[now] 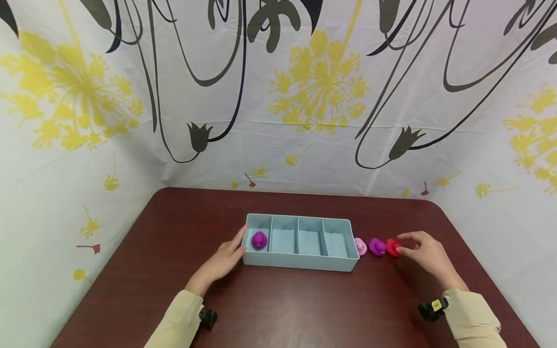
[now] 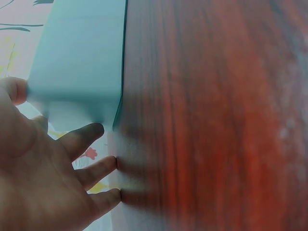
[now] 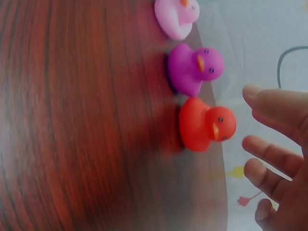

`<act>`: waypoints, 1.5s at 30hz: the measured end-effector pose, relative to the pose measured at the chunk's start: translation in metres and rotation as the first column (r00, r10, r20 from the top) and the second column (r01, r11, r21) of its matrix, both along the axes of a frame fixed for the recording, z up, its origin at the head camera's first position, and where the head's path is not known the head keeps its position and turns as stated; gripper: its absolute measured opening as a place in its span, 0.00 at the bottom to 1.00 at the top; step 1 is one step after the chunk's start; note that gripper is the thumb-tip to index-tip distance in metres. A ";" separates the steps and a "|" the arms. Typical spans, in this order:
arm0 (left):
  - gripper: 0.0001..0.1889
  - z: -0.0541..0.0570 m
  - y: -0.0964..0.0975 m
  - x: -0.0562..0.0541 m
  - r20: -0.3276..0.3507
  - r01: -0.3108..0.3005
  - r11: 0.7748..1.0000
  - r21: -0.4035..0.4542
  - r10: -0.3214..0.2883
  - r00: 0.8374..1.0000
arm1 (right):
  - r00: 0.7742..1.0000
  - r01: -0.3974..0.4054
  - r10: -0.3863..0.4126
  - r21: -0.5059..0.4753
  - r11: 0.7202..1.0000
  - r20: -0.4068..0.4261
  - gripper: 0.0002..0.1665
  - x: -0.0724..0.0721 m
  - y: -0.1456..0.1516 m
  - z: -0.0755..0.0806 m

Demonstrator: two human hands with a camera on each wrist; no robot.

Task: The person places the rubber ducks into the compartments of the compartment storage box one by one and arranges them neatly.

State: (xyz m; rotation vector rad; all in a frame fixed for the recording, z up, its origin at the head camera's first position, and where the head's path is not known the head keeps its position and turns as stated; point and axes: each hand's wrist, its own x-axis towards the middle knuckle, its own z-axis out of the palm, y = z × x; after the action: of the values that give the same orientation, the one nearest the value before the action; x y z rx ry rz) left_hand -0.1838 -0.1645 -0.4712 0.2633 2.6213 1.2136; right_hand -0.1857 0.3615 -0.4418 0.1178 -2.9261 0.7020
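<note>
A pale blue box (image 1: 300, 261) with several compartments in a row lies on the table. My left hand (image 1: 223, 261) rests against its left end, fingers spread, some touching the end wall (image 2: 72, 113). Inside the leftmost compartment sits a purple rubber duck (image 1: 258, 240). Off the box's right end, three ducks stand in a line: pink (image 1: 360, 246), purple (image 1: 377, 247) and red (image 1: 393, 248). Beside the red duck (image 3: 204, 126) is my right hand (image 1: 428, 256), its thumb and fingers parted; the right wrist view shows a gap between them and the duck.
The dark red-brown wooden table (image 1: 287, 309) has rounded far corners. Patterned white cloth (image 1: 261, 106) with yellow flowers hangs behind it and along both sides. The other compartments (image 1: 311, 241) show bare floors.
</note>
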 end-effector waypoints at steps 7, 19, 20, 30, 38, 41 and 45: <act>0.31 -0.001 0.000 -0.001 -0.001 -0.005 1.000 -0.009 0.005 1.000 | 0.996 -0.086 0.086 0.015 0.996 0.034 0.30 -0.003 0.010 -0.009; 0.31 -0.002 -0.001 0.001 -0.003 0.019 1.000 -0.019 -0.019 1.000 | 0.993 -0.072 0.070 0.017 0.997 0.099 0.27 0.003 0.013 -0.024; 0.31 -0.002 -0.001 0.001 -0.002 0.016 1.000 -0.018 -0.017 1.000 | 0.993 -0.069 0.067 0.021 0.997 0.097 0.26 0.003 0.013 -0.024; 0.31 -0.003 -0.002 0.002 -0.018 0.012 1.000 -0.004 -0.012 1.000 | 0.995 -0.024 0.021 0.025 0.999 0.093 0.22 0.000 0.010 -0.028; 0.31 -0.001 -0.001 0.001 -0.018 -0.006 1.000 -0.005 0.005 1.000 | 0.997 0.004 -0.005 0.018 1.000 0.076 0.24 -0.002 0.006 -0.025; 0.31 -0.001 0.000 0.002 -0.015 -0.011 1.000 -0.001 0.010 1.000 | 0.998 -0.001 -0.001 0.029 1.000 0.066 0.27 -0.003 0.007 -0.024; 0.31 0.000 0.000 0.002 -0.014 -0.011 1.000 0.002 0.011 1.000 | 0.998 -0.015 0.013 0.032 0.999 0.057 0.29 -0.003 0.008 -0.026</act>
State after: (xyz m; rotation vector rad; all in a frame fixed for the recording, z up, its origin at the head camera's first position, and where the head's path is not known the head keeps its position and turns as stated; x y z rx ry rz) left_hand -0.1819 -0.1645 -0.4717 0.2595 2.6369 1.2228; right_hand -0.1885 0.3697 -0.4675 0.1241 -2.9946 0.6709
